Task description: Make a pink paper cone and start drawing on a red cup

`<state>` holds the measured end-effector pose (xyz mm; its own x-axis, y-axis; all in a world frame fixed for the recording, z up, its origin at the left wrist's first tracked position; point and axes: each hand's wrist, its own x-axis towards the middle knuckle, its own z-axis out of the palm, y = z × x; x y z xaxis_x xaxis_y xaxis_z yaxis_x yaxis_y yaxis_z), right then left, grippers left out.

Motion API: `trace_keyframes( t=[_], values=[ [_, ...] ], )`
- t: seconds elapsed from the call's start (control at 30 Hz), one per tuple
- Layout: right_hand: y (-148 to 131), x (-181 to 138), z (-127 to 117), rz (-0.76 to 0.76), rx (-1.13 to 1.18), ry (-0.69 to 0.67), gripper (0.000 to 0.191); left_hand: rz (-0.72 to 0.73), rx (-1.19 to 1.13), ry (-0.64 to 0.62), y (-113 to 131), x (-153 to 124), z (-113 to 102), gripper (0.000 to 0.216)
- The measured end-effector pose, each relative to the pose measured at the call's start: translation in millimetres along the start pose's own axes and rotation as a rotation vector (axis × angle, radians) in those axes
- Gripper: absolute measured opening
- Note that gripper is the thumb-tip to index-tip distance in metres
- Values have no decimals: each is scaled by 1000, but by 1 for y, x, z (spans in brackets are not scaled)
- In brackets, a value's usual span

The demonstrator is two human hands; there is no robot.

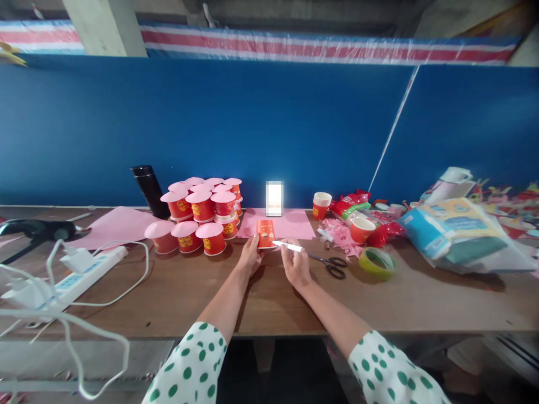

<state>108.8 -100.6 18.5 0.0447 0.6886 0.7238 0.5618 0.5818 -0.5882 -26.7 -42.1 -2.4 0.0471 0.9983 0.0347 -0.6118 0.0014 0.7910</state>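
Observation:
My left hand is closed round the side of a red paper cup, which is turned upside down with its rim toward me. In my right hand I grip a white marker pen, its tip pointing left and close to the cup's lower right side. Whether the tip touches the cup I cannot tell. Behind the cup lies a sheet of pink paper. Black-handled scissors rest just right of my right hand, their blades partly hidden behind it.
Left stand several red cups with pink paper tops, a black flask and a white power strip with loose cables. Right are stacked cups, pink paper scraps, yellow-green tape and a plastic package. A lit phone leans behind.

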Motion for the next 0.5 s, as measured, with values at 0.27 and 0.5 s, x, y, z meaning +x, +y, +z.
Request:
trace_keyframes(
  t=[0.27,0.5],
  values=[
    [0,-2,2,-24,1,-27,22,-11,12,9,1,1,1,27],
    [-1,-3,1,-7,2,-59,22,1,46,-11,-1,3,-1,31]
  ],
)
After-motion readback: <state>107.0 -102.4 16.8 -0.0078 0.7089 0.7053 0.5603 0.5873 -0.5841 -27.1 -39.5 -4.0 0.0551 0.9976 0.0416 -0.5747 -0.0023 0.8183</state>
